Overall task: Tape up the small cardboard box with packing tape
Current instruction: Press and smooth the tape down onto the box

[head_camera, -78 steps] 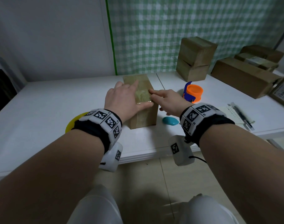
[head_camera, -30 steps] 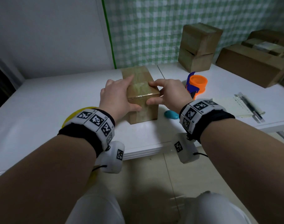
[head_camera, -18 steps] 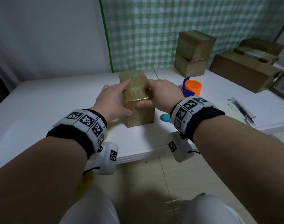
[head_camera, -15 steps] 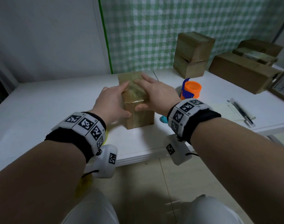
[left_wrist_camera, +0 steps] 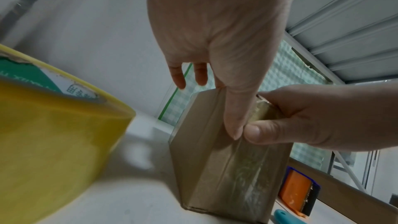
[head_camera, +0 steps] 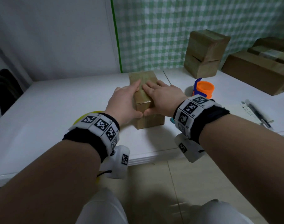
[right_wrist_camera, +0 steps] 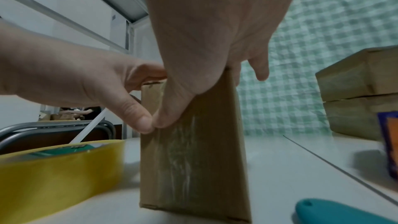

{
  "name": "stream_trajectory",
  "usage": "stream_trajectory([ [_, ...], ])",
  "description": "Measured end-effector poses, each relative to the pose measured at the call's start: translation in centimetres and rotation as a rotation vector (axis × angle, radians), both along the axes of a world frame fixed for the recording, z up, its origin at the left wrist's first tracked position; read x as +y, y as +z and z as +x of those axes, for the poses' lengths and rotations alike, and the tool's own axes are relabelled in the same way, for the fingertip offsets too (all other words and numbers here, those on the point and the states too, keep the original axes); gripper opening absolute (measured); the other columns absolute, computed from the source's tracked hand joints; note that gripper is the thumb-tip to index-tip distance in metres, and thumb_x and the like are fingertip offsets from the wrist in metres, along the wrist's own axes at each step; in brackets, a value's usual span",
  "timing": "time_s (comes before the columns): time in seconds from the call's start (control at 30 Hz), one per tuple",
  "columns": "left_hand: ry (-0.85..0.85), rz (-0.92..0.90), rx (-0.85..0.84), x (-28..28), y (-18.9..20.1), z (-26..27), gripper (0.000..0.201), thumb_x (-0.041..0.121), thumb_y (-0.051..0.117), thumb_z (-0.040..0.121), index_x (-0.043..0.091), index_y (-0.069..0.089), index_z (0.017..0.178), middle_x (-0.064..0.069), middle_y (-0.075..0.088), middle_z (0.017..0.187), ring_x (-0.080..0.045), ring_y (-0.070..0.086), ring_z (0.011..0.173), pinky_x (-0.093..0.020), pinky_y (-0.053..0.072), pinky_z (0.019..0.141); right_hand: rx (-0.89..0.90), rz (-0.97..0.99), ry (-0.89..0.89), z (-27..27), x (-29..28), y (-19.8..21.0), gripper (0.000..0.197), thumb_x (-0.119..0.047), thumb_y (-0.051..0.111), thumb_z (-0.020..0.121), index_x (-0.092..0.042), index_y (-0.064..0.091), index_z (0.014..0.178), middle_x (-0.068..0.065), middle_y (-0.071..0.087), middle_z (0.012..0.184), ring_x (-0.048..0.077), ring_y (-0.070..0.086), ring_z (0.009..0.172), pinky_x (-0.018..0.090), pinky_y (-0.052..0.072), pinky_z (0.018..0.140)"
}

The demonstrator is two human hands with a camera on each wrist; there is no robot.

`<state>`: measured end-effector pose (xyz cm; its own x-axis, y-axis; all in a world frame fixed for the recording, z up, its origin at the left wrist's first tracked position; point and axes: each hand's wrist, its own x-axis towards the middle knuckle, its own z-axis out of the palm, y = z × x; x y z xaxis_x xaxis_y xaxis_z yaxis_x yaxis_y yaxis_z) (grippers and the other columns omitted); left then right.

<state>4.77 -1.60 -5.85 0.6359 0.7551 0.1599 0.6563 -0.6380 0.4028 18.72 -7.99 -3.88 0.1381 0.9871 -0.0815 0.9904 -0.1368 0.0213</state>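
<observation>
Small cardboard box (head_camera: pixel 147 101) on the white table (head_camera: pixel 57 113), long axis running away from the person; left hand (head_camera: pixel 124 103) and right hand (head_camera: pixel 163 97) lie flat-fingered on its taped top, thumbs pressing the near face.

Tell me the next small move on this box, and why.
Probably slide both thumbs down the near face: the left hand and right hand lie flat on the small brown cardboard box, thumbs meeting on its glossy, streaky tape strip.
</observation>
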Motion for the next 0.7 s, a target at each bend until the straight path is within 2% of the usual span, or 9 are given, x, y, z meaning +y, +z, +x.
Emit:
stream_trajectory([
  [0.1,-0.007,-0.010,0.003,-0.2,0.0,-0.4,0.106,0.029,0.083,0.065,0.028,0.021,0.152,0.000,0.048,0.145,-0.025,0.041,0.128,-0.033,0.033,0.106,0.073,-0.024,-0.012,-0.1,-0.2,0.0,0.092,-0.051,0.061,0.083,-0.034,0.003,0.152,-0.005,0.004,0.163,0.034,0.028,0.143,0.048,0.035,0.111],
  [0.2,-0.016,-0.039,0.001,-0.5,0.3,-0.6,0.099,0.024,0.080,0.071,0.029,0.023,0.151,-0.002,0.047,0.146,-0.027,0.044,0.126,-0.031,0.035,0.103,0.126,0.004,0.026,0.3,-0.7,0.2,0.077,-0.046,0.055,0.090,-0.039,0.009,0.151,-0.002,0.006,0.163,0.029,0.037,0.140,0.042,0.037,0.109],
  [0.27,-0.019,-0.140,-0.059,-0.5,0.8,-0.6,0.098,0.017,0.079,0.072,0.029,0.022,0.151,0.000,0.044,0.149,-0.025,0.052,0.120,-0.027,0.040,0.095,0.145,0.034,0.052,0.6,-1.2,0.3,0.064,-0.043,0.049,0.094,-0.038,0.018,0.150,-0.002,0.012,0.162,0.027,0.037,0.140,0.041,0.036,0.110],
  [0.33,-0.003,-0.348,-0.222,-0.4,1.4,-0.8,0.099,0.004,0.075,0.073,0.030,0.021,0.152,-0.001,0.039,0.153,-0.020,0.059,0.111,-0.024,0.045,0.086,0.152,0.087,0.056,0.7,-1.3,0.5,0.054,-0.042,0.043,0.096,-0.033,0.029,0.147,-0.002,0.021,0.160,0.027,0.040,0.138,0.043,0.038,0.108],
  [0.4,0.032,-0.573,-0.407,-0.3,1.9,-0.8,0.094,-0.009,0.064,0.078,0.031,0.021,0.151,-0.008,0.040,0.151,-0.018,0.063,0.106,-0.024,0.047,0.081,0.146,0.126,0.005,0.5,-1.0,0.5,0.057,-0.054,0.037,0.093,-0.029,0.036,0.145,-0.003,0.027,0.157,0.026,0.043,0.135,0.042,0.040,0.104],
  [0.5,0.076,-0.744,-0.503,0.2,2.2,-0.4,0.082,-0.017,0.048,0.083,0.024,0.024,0.151,-0.012,0.056,0.129,-0.018,0.063,0.091,-0.026,0.046,0.073,0.158,0.188,-0.145,0.1,0.4,0.3,0.085,-0.079,0.042,0.073,-0.018,0.045,0.132,0.001,0.045,0.141,0.029,0.057,0.116,0.037,0.043,0.078],
  [0.53,0.075,-0.760,-0.496,0.6,2.2,-0.3,0.079,-0.016,0.048,0.084,0.023,0.027,0.150,-0.012,0.057,0.126,-0.018,0.062,0.089,-0.026,0.046,0.072,0.167,0.204,-0.187,0.0,1.0,0.1,0.090,-0.083,0.044,0.067,-0.016,0.043,0.128,0.002,0.047,0.138,0.030,0.060,0.110,0.036,0.041,0.073],
  [0.6,0.071,-0.760,-0.453,1.4,2.3,0.0,0.073,-0.011,0.049,0.086,0.026,0.033,0.147,-0.007,0.061,0.121,-0.019,0.060,0.095,-0.030,0.048,0.077,0.200,0.242,-0.246,0.1,2.2,-0.4,0.085,-0.079,0.051,0.065,-0.017,0.041,0.122,0.004,0.047,0.134,0.033,0.061,0.106,0.036,0.042,0.072],
  [0.7,0.073,-0.718,-0.376,3.2,2.8,0.8,0.070,-0.005,0.052,0.088,0.026,0.032,0.147,0.000,0.065,0.112,-0.019,0.060,0.105,-0.035,0.050,0.088,0.278,0.309,-0.314,1.4,4.2,-0.5,0.070,-0.061,0.058,0.071,-0.021,0.042,0.125,0.006,0.043,0.136,0.037,0.054,0.113,0.042,0.047,0.083],
])
